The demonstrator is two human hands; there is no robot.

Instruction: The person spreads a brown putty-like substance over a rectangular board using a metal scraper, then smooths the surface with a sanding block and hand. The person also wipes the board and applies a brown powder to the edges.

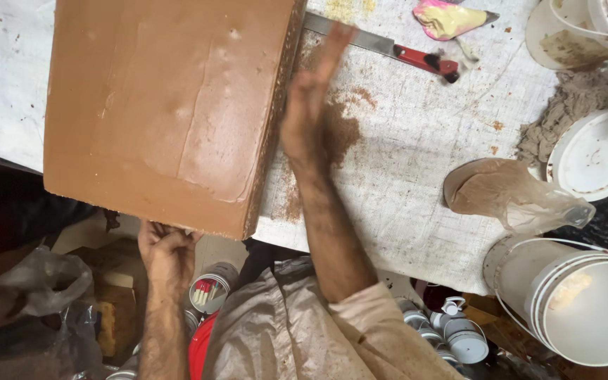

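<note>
A large brown slab cake (167,105) with smooth icing lies on a white work surface (416,141) and overhangs its near edge. My left hand (167,250) grips the slab's near edge from underneath. My right hand (311,105) is flat and blurred, fingers straight, resting against the slab's crumbly right side. Brown crumbs (339,130) are scattered beside it.
A long knife with a red handle (388,48) lies at the back. A piping bag (448,19), a lump of grey cloth (571,105), a bag of brown cream (508,193) and several white buckets and lids (585,302) crowd the right. Small tins (209,288) sit below.
</note>
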